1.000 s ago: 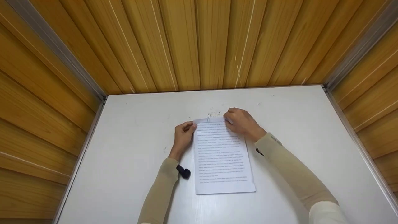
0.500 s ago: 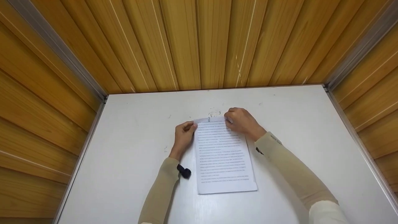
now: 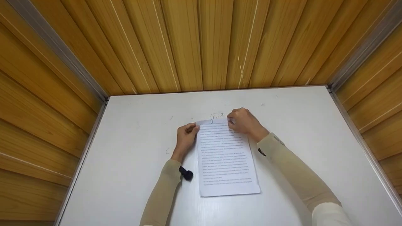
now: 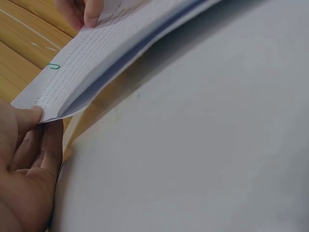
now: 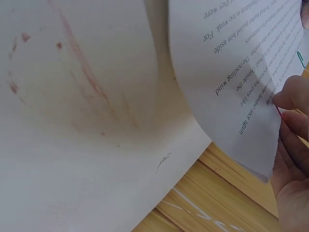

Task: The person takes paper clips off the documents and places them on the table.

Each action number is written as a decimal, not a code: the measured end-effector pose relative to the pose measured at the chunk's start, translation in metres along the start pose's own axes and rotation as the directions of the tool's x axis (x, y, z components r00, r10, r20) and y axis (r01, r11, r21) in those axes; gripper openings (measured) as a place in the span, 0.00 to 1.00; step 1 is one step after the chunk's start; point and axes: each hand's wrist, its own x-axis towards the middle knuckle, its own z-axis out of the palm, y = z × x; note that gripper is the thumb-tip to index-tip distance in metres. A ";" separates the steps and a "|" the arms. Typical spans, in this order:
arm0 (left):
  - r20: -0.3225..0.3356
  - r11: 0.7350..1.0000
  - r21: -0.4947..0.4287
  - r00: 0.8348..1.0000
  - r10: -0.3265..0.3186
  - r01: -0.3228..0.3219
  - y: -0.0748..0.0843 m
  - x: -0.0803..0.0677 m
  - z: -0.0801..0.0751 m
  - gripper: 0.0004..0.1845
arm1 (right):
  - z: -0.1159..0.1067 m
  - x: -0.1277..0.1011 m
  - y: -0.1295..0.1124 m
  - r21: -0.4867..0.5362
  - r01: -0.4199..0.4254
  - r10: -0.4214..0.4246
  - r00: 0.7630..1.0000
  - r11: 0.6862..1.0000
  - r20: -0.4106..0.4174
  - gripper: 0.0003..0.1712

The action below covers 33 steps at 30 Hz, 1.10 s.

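A stack of printed sheets [image 3: 226,157] lies in the middle of the white table [image 3: 132,141], with its far edge lifted off the surface. My left hand [image 3: 192,128] pinches the stack's far left corner [image 4: 36,108] between thumb and fingers. My right hand [image 3: 233,121] pinches the far right corner, where a thin red paper clip [image 5: 279,112] shows at the fingertips [image 5: 289,94]. A green paper clip [image 3: 211,121] sits on the middle of the far edge; this green paper clip [image 4: 54,66] also shows in the left wrist view.
Wood-panelled walls [image 3: 201,44] close the table in at the back and on both sides. Faint scuff marks [image 3: 216,114] lie on the table just beyond the sheets. A small black device [image 3: 186,173] is strapped at my left wrist.
The near end of the stack has swung slightly to the right. Both hands keep their hold on the far corners.
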 end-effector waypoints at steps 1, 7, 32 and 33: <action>0.001 1.000 0.002 1.000 0.002 -0.002 0.000 0.000 0.000 0.15 | -0.001 0.000 0.000 0.006 -0.006 0.006 1.000 1.000 -0.004 0.07; -0.006 1.000 0.014 1.000 0.011 -0.011 0.000 0.001 0.001 0.14 | -0.004 0.001 0.000 0.027 -0.052 0.052 0.999 0.998 -0.001 0.09; 0.001 1.000 0.024 1.000 0.014 -0.014 -0.001 0.000 0.000 0.15 | -0.003 -0.001 0.003 0.128 -0.149 0.153 0.988 0.980 -0.024 0.10; 0.000 1.000 0.024 1.000 0.017 -0.017 -0.001 0.000 0.000 0.15 | -0.003 -0.001 0.003 0.128 -0.159 0.163 0.986 0.979 -0.017 0.10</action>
